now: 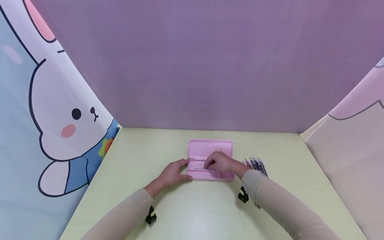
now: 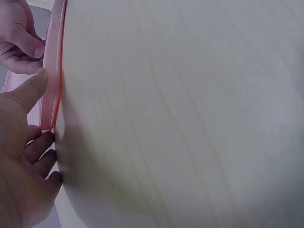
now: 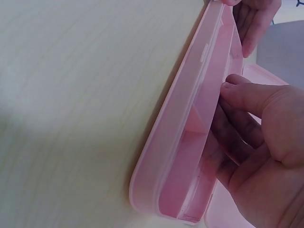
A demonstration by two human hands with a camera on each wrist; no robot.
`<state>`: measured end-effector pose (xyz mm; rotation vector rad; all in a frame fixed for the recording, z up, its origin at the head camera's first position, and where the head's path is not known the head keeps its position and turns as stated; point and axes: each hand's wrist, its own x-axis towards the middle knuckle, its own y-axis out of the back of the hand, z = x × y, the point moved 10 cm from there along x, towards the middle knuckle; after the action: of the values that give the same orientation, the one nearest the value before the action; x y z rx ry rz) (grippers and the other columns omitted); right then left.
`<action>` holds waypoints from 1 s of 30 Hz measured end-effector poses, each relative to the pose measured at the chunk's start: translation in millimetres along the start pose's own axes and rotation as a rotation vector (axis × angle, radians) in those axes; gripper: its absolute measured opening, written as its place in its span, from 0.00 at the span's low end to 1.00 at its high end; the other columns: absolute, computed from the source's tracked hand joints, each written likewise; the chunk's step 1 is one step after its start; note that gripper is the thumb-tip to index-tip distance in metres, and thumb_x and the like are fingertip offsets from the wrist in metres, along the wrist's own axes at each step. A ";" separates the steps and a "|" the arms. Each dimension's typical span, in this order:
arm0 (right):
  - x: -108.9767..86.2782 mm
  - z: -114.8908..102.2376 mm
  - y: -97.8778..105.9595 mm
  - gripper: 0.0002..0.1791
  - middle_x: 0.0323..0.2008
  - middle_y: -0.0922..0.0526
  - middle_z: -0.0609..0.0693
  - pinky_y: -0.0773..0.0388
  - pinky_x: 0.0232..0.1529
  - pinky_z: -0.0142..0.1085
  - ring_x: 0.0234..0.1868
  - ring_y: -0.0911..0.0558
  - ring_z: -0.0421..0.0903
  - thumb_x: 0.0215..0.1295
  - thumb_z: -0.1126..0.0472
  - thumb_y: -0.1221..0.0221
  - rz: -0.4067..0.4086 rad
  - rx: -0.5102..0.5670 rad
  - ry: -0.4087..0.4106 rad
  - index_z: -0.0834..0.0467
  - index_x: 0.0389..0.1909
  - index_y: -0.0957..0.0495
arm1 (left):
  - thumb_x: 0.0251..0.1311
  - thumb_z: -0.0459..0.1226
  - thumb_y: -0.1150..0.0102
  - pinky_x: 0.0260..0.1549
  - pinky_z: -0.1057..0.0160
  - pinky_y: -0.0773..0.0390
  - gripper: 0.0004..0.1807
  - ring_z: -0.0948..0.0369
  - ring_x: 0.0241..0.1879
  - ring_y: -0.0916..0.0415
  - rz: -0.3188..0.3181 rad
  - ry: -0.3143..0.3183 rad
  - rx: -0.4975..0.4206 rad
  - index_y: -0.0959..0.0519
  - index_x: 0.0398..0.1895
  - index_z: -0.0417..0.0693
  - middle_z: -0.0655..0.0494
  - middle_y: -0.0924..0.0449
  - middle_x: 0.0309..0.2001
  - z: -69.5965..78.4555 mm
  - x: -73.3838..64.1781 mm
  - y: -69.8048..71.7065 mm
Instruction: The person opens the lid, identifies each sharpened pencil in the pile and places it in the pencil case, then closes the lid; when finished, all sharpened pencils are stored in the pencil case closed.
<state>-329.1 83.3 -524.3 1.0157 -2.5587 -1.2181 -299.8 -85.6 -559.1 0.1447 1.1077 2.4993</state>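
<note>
A pink pencil case (image 1: pixel 207 175) lies on the table with its lid (image 1: pixel 210 146) folded back. My left hand (image 1: pixel 172 173) holds its left end, thumb at the front corner and fingers around the end wall. In the left wrist view the left thumb (image 2: pixel 33 90) presses on the case's edge. My right hand (image 1: pixel 220 162) reaches into the case, fingers curled. Seen from the right wrist, its thumb and forefinger meet at the top edge of a lengthwise inner divider (image 3: pixel 206 90). A short cross wall (image 3: pixel 194 121) splits the front compartment. The right fingertips are partly hidden.
A bundle of slim pencils or pens (image 1: pixel 256 165) lies right of the case, partly under the right forearm. A small black device (image 1: pixel 243 195) sits at the right wrist, another (image 1: pixel 151 216) at the left. A purple panel (image 1: pixel 210 66) rises behind the pale table (image 1: pixel 150 143).
</note>
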 end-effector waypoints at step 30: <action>-145.4 98.1 104.3 0.21 0.45 0.16 0.60 0.12 0.37 0.48 0.41 0.15 0.52 0.68 0.63 0.34 0.192 0.234 -0.173 0.69 0.58 0.22 | 0.54 0.53 0.25 0.73 0.45 0.32 0.48 0.47 0.73 0.33 0.024 -0.009 0.026 0.33 0.76 0.48 0.48 0.28 0.72 -0.1 8.8 1.9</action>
<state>-309.5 283.4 -490.2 0.7056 -2.9076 -1.0168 -308.6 -83.4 -558.3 0.1779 1.1415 2.5032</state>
